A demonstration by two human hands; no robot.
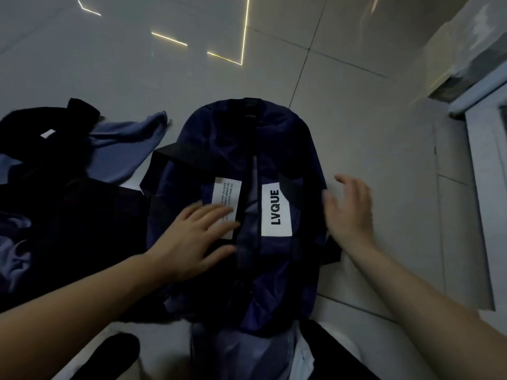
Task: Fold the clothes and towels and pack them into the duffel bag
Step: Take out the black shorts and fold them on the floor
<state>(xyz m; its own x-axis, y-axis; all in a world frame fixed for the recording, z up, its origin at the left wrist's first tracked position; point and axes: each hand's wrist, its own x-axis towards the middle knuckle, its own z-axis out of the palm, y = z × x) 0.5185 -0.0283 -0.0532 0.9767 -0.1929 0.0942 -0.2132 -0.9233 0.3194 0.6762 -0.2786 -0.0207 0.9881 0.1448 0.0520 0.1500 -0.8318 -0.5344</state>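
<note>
— Glossy white floor tiles (pixel 356 119). And the hands?
— Left hand (pixel 197 237) flat, fingers spread, on the navy duffel bag (pixel 274 149) lying mid-floor; right hand (pixel 352 212) open, empty, just beside it.
— Clothes?
— Dark and blue clothes (pixel 82 160) heaped left of the bag.

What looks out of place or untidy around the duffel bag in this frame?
The clothes left of the navy duffel bag lie in a crumpled, unfolded heap of black and blue fabric on the floor tiles. The left hand rests flat on the bag; the right hand hovers open beside it.
</note>
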